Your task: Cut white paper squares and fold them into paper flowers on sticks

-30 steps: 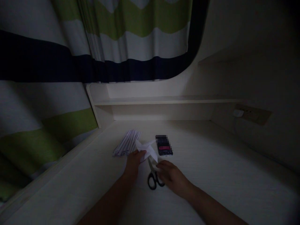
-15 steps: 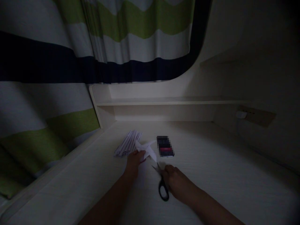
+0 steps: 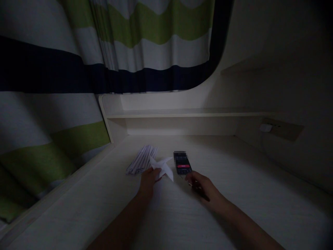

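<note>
You have the paper star left of the phone, your left hand pinching its edge; likely light and easily creased, it wants a gentle edge hold, while your right hand grips the scissors just nearer you than the phone.

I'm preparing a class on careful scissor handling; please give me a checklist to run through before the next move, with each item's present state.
1. Folded white paper in the left hand: ok.
2. Scissors in the right hand: ok.
3. Scissors apart from the paper: ok, a gap shows.
4. Scissors not touching the phone: cannot tell, they are close to its near edge.
5. Scissor blades closed: cannot tell, too unclear.
6. Bright lighting: not ok, the scene is dim.
</note>
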Tool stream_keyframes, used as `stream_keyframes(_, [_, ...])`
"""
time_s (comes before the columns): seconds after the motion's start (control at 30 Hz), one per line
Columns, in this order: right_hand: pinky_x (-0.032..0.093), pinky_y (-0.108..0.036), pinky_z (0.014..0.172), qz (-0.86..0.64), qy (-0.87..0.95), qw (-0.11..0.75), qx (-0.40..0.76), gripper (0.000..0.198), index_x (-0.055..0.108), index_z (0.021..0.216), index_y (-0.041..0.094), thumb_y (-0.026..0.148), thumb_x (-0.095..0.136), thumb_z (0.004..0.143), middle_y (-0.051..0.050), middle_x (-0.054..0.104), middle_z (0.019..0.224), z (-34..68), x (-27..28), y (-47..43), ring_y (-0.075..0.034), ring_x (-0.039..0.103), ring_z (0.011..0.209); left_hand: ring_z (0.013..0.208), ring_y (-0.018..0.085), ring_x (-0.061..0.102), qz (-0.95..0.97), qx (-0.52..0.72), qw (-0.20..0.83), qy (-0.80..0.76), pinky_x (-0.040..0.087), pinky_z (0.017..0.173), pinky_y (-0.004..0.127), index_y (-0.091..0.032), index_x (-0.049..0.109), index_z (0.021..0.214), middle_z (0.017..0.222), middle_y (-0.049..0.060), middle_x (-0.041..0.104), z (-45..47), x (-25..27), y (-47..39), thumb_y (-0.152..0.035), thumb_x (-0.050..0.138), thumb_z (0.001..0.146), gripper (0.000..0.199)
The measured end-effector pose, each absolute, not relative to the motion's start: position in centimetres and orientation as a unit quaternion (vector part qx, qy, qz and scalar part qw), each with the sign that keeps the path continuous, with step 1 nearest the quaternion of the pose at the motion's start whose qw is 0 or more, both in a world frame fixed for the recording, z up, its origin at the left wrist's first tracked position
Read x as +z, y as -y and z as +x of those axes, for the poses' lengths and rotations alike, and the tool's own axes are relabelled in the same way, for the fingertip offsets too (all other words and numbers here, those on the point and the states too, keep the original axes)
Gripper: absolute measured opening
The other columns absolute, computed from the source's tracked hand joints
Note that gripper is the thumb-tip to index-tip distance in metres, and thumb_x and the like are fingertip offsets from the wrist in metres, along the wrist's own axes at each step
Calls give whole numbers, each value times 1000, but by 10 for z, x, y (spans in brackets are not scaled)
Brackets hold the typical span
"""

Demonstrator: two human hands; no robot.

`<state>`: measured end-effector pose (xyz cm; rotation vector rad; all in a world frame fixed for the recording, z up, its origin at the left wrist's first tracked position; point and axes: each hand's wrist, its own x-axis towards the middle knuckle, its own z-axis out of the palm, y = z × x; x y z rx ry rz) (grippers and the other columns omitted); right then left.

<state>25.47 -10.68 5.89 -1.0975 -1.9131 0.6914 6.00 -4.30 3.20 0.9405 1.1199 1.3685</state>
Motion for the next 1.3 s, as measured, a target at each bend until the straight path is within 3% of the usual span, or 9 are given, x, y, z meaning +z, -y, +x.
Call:
stream_keyframes(0.13, [29,-20,38,-449,614,492,424,11,50,79,20,23,47,69,5,47,55,249,54,104,-8,40,40,58,16,56,440,551,527,-476,42,57,26,-11,62,66,62,4,61,65,31,47,-26,62,57,17])
stream_keyframes(0.23, [28,-19,35,-447,565,533,445,14,53,77,19,28,54,66,6,45,48,244,52,104,-7,38,34,56,15,54,465,529,526,-477,39,54,25,-9,63,65,59,4,61,71,30,53,-24,61,56,17])
stream_keyframes(0.43, [33,-20,36,-429,564,540,455,19,60,70,18,34,63,61,1,55,58,240,46,102,-7,42,38,55,15,53,500,481,550,-465,38,54,24,-10,66,68,61,4,63,84,34,65,-22,61,55,19])
stream_keyframes(0.73, [38,-25,53,-426,697,493,298,14,62,64,19,28,55,72,-1,55,65,242,48,105,-12,50,57,52,14,51,503,479,546,-468,36,51,23,-10,65,65,56,2,61,86,32,68,-23,61,54,17])
stream_keyframes(1.3, [36,-21,51,-405,768,449,213,15,55,68,18,24,46,78,0,51,66,243,36,101,-11,48,57,46,10,46,516,463,541,-476,33,47,21,-11,62,60,52,-1,56,90,31,71,-21,59,55,12])
